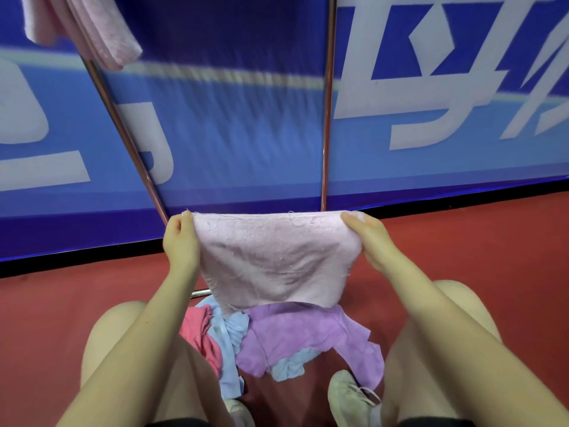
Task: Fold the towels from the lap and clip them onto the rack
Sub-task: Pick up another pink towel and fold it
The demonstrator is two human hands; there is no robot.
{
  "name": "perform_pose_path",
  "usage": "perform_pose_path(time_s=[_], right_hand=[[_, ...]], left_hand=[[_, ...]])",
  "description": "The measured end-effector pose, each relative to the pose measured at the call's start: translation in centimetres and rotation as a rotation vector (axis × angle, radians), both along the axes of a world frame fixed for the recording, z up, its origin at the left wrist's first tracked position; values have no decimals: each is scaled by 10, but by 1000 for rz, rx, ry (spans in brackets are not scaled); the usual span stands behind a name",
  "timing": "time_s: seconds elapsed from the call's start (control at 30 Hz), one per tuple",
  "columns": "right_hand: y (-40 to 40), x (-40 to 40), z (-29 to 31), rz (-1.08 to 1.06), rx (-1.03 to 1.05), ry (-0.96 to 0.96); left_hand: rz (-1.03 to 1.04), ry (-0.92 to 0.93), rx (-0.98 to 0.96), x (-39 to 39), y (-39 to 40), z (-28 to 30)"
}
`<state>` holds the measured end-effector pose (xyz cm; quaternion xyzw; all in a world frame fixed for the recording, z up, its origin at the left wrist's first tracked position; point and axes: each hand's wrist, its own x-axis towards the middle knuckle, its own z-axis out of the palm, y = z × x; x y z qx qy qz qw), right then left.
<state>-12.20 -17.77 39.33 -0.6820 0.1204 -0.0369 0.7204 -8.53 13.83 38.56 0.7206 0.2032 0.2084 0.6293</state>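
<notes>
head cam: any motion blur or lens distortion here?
Head view: the blue banner is smeared with vertical streaks, while the pale pink towel and both hands, left and right, stay fairly sharp; wide-angle distortion splays the rack poles apart; lighting is even, no glare.

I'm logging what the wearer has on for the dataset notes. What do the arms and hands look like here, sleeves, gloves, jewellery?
Both arms are bare from as far up as the head view shows down to the wrist, with no sleeves in sight. The left hand and right hand wear no gloves, and no rings, watch or bracelets show.
</notes>
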Motion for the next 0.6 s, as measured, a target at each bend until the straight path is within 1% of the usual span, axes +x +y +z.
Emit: perform_pose_path(time_s=[0.1,0.17,0.2,0.3,0.37,0.53,0.6], right_hand=[[6,1,7,-147,29,36],[11,4,8,-223,39,45],[15,6,8,-251,56,58],[28,11,8,-267,111,116],[36,15,8,-255,152,146],[49,22,10,-286,235,185],[52,24,11,-294,264,200]], left_hand=[[-35,42,75,-4,-9,3],[-81,159,99,-3,-16,5],[-89,221,61,-1,-17,4],[-126,359,-221,-4,-21,4],[-195,389,-361,-7,-21,5],[-295,352,-608,-12,-25,16],[-308,300,-678,-13,-26,17]])
